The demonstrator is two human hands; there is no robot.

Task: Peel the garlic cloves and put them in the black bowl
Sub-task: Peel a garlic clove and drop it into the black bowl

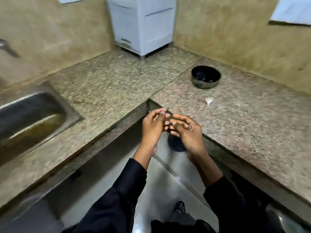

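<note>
Both hands are raised in front of the person, just off the inner corner of the L-shaped stone counter (117, 78), with dark sleeves (117, 190) reaching to the forearms. The left hand (154, 125) has its fingers curled inward, thumb up against the fingertips; the right hand (186, 130) faces it with fingers bent toward the left, and the fingertips of the two nearly meet. Whether a clove is pinched between them cannot be told, since the gap is small and blurred. A garlic clove (209, 100) lies on the counter beyond and to the right of the hands, well apart from them. The black bowl (206, 77) stands farther back, near the wall; its inside is too dark to read. A sink (32, 115) sits at the left.
</note>
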